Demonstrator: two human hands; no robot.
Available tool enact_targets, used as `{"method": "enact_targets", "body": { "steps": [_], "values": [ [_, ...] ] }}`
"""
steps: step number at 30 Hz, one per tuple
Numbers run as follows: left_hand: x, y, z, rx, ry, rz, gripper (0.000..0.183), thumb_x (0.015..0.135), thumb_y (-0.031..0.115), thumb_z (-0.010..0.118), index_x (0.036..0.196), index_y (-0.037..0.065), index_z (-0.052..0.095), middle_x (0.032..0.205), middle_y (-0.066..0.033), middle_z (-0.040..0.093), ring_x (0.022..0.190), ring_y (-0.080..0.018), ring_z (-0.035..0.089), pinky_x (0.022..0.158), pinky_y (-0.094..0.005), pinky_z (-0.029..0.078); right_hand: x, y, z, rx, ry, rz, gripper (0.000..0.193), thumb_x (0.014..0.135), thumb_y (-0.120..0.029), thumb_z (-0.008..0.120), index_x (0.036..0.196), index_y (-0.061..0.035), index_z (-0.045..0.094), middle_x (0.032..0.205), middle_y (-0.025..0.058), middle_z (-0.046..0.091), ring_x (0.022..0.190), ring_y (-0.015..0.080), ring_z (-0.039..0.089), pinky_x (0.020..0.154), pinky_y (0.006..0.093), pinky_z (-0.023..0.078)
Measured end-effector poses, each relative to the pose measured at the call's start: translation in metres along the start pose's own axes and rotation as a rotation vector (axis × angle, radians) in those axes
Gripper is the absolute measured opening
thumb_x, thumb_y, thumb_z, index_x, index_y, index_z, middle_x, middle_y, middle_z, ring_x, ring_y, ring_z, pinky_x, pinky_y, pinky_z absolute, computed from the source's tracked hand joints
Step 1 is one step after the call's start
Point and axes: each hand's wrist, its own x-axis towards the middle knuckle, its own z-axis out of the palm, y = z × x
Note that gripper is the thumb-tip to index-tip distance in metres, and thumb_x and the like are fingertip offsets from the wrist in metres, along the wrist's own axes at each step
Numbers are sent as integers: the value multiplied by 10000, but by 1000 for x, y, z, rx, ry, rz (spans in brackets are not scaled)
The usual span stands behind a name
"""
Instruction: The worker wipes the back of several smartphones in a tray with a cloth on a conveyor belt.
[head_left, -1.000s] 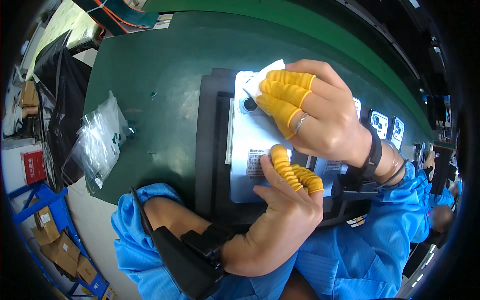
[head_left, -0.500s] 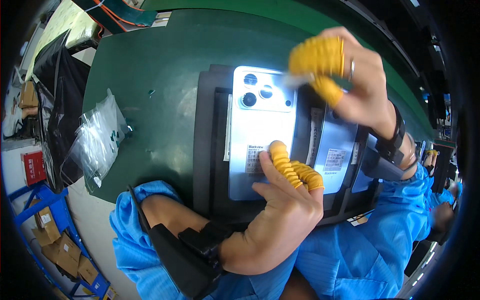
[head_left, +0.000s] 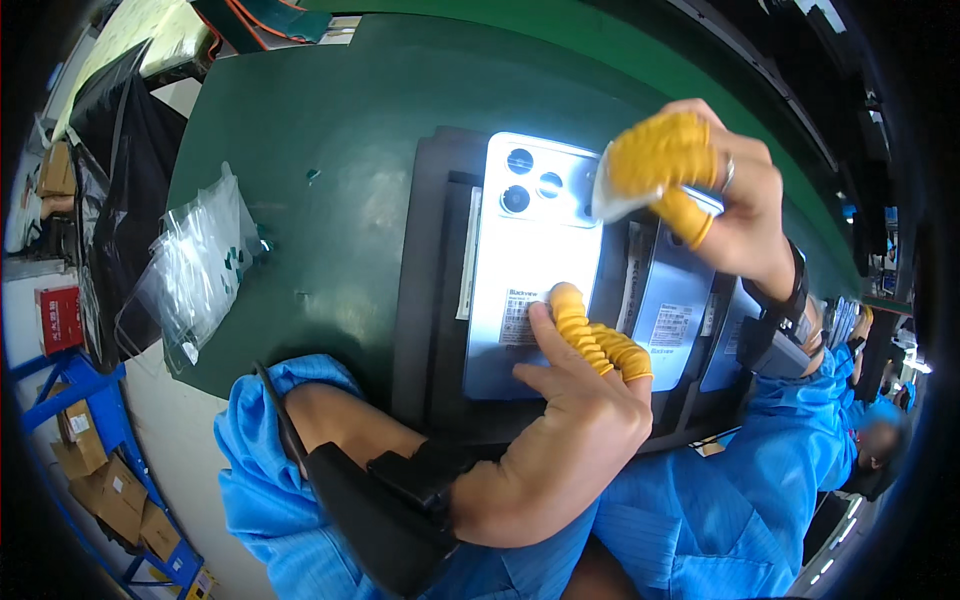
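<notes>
A light-blue phone (head_left: 535, 250) lies back up in a black tray (head_left: 425, 250), its cameras at the far end and a printed label on its lower half. My left hand (head_left: 565, 430), with ribbed yellow finger covers on two fingers, presses its closed fingers on the phone's label and right edge. Over the phone's upper right corner, my right hand (head_left: 735, 190) pinches a white wipe (head_left: 618, 200) between yellow-covered fingers. A second blue phone (head_left: 665, 310) lies to the right, partly under my right hand. Beyond it, a third phone (head_left: 728, 355) is partly hidden by my right wrist.
The tray stands on a green table (head_left: 330, 130). Crumpled clear plastic (head_left: 205, 270) lies on the left. Off the table's left side are black sheeting (head_left: 120, 200), a red box (head_left: 60, 320) and a blue rack (head_left: 110, 420) with cartons. Another person (head_left: 880, 435) is at far right.
My right hand has moved right and slightly down with the wipe, which shows more clearly. My left hand keeps its place on the phone. The whole view has shifted slightly.
</notes>
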Motion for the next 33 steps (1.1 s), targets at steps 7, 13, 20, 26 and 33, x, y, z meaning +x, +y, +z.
{"method": "enact_targets", "body": {
  "steps": [7, 13, 20, 26, 33],
  "values": [
    [-1, 1, 1, -7, 34, -42, 122, 701, 124, 627, 788, 38, 617, 499, -160, 547, 705, -474, 636, 362, -286, 424, 26, 2, 31, -7, 63, -13, 181, 729, -28, 677, 910, -19, 674, 881, 104, 678, 800, 253, 650, 815, 340, 492],
    [0, 2, -11, 72, -128, -11, 209, 832, 161, 496, 971, 67, 620, 792, -275, 649, 761, -414, 658, 477, -363, 537, 20, -4, 43, -47, -32, -250, 73, 595, -2, 638, 580, -22, 569, 498, 65, 488, 500, 209, 536, 852, 432, 487],
    [2, 2, -9, 20, -136, -5, 200, 837, 161, 506, 969, 51, 608, 826, -271, 652, 781, -394, 662, 488, -349, 540, 16, 0, 42, 9, -54, -287, 98, 574, -39, 653, 551, -24, 559, 480, 52, 470, 456, 206, 494, 786, 418, 481],
    [0, -1, -7, 84, -112, -2, 218, 843, 170, 497, 971, 34, 609, 842, -279, 649, 777, -395, 662, 477, -346, 533, 17, 10, 32, 89, -120, -283, 140, 619, -37, 683, 559, -24, 557, 508, 64, 504, 470, 212, 500, 775, 411, 462],
    [0, -1, -1, -21, -3, -7, 85, 705, 111, 625, 735, 38, 596, 489, -141, 542, 723, -468, 643, 362, -267, 410, -2, 24, 9, 56, -121, -150, 142, 706, -44, 681, 846, -37, 698, 804, 82, 688, 702, 172, 639, 823, 383, 440]
  ]
}}
